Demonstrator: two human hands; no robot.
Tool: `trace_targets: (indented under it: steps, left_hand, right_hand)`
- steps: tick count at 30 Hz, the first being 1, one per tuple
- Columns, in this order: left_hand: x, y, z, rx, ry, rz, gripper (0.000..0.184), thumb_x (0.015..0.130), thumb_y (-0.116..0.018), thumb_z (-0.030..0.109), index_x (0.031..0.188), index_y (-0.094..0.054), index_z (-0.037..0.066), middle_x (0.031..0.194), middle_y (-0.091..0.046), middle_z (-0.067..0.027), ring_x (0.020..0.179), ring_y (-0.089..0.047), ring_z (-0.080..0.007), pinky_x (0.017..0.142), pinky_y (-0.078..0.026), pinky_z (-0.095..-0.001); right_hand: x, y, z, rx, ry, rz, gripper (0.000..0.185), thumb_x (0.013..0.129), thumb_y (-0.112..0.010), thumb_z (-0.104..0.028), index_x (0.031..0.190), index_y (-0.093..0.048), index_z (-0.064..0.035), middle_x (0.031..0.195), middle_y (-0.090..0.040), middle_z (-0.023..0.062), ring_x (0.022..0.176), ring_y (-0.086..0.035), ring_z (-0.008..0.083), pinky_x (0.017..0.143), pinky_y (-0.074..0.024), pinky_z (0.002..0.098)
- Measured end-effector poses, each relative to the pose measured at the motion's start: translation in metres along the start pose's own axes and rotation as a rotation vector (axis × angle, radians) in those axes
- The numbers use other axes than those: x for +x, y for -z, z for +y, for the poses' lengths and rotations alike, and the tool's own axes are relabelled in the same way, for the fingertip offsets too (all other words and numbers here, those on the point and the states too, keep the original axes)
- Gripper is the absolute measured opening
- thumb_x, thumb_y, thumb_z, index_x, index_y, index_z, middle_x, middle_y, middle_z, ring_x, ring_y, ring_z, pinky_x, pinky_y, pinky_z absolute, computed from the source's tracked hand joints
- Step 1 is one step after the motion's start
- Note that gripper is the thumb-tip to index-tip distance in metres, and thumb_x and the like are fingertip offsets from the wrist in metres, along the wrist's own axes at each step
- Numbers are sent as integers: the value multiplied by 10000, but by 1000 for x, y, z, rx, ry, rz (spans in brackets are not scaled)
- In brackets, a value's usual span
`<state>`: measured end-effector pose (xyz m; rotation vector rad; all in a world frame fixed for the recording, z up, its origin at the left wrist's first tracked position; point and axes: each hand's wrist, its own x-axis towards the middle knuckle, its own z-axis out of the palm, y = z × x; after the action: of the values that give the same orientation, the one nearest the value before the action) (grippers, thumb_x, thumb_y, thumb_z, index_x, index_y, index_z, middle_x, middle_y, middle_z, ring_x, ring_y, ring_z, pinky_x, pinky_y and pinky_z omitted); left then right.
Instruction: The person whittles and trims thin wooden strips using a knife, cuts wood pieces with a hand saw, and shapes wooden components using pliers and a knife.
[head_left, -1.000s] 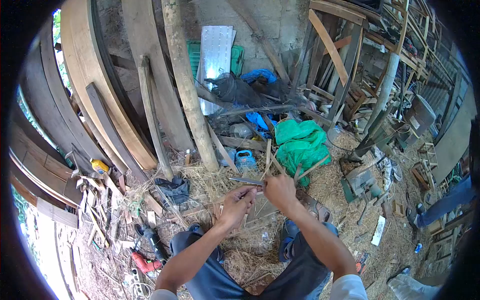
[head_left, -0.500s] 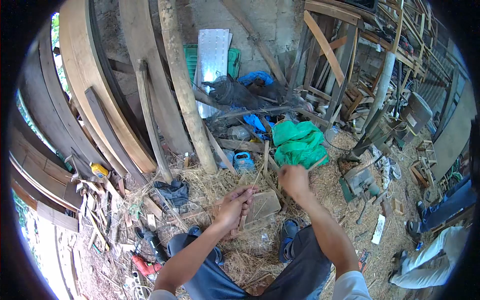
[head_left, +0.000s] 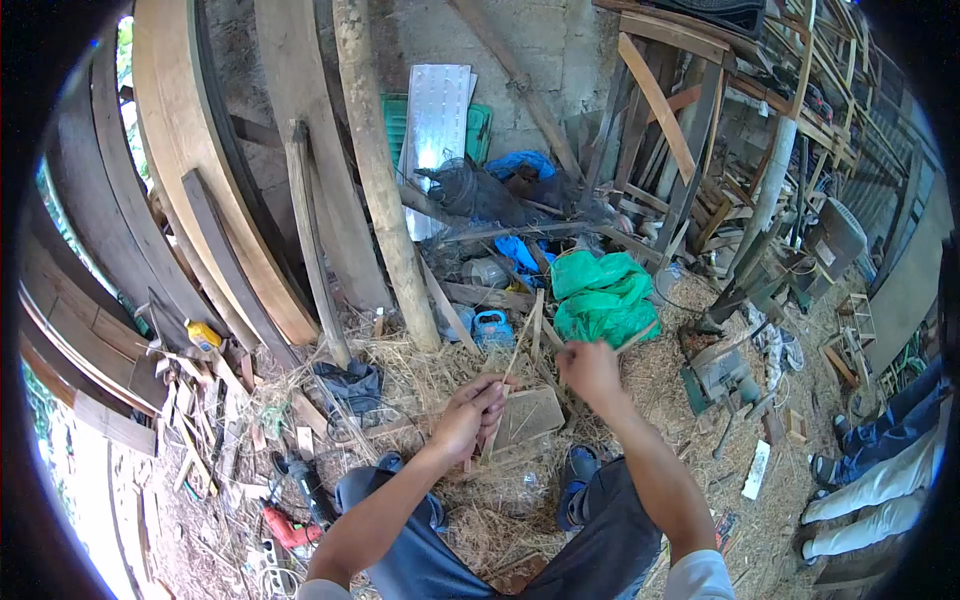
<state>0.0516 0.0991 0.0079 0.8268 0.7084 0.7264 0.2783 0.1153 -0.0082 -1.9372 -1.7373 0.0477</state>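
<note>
My left hand (head_left: pixel 472 412) is closed round a thin wooden strip (head_left: pixel 521 350), which slants up and away past the fingers. A little to the right, my right hand (head_left: pixel 592 375) is closed on a light wooden stick-like piece (head_left: pixel 638 337); one end sticks out to the right, and the rest is hidden in the fist or blurred. Just beyond and below the left hand, a flat wooden block (head_left: pixel 532 414) lies between my feet on the shavings. Behind the right hand sits a crumpled green plastic bag (head_left: pixel 603 295).
A red power tool (head_left: pixel 290 526) and an angle grinder (head_left: pixel 308 487) lie at left. Long planks (head_left: pixel 190 150) lean on the wall. A blue container (head_left: pixel 491 328) stands ahead. At right are a metal machine (head_left: pixel 722 375) and other people's legs (head_left: pixel 875 505).
The view has shifted slightly, so the background sits a little lower and to the right. Both hands keep their hold. The legs at right have moved a little.
</note>
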Motion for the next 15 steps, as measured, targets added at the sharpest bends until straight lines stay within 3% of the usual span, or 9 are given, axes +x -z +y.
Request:
trace_targets:
  steps: [1, 5, 7, 11, 13, 15]
  left_hand:
    - [2, 1, -2, -3, -5, -5, 228, 941, -490, 211, 1076, -569, 45, 672, -371, 63, 521, -262, -27, 457, -222, -185]
    - [-2, -10, -8, 157, -96, 39, 212, 938, -497, 221, 1021, -587, 47, 675, -407, 66, 531, -287, -18, 448, -221, -185]
    - [-9, -15, -5, 246, -142, 131, 203, 937, -505, 223, 982, -595, 47, 670, -426, 67, 538, -304, -16, 438, -225, -186]
    - [-25, -13, -10, 267, -59, 58, 199, 946, -488, 217, 979, -587, 48, 656, -402, 67, 534, -305, -18, 433, -231, -182]
    - [-27, -11, -16, 217, -77, -15, 202, 954, -469, 218, 979, -578, 50, 645, -382, 67, 519, -298, -20, 432, -222, -181]
    - [-18, -5, -9, 156, -3, 48, 195, 963, -445, 209, 989, -558, 53, 641, -347, 70, 507, -274, -22, 428, -209, -185]
  right_hand:
    - [-4, 1, -13, 14, 129, -80, 154, 724, -628, -200, 706, -649, -49, 665, -631, 179, 631, -634, 350, 599, -513, 435]
    - [-14, -15, -36, -53, 236, -107, 145, 733, -601, -190, 702, -649, -57, 651, -632, 174, 621, -640, 333, 582, -509, 429]
    - [-8, -17, -33, -181, 195, -73, 161, 765, -565, -175, 690, -655, -64, 654, -634, 176, 615, -643, 328, 582, -512, 423]
    - [31, -6, 30, -276, -268, 20, 184, 778, -582, -198, 682, -668, -67, 684, -644, 181, 634, -644, 348, 618, -522, 434]
    - [23, 2, 42, -258, -267, 97, 173, 772, -591, -201, 685, -670, -74, 673, -642, 176, 627, -642, 345, 621, -523, 434]
    - [12, 3, 44, -258, -255, 158, 163, 765, -599, -205, 688, -671, -81, 662, -640, 171, 621, -640, 341, 624, -524, 434]
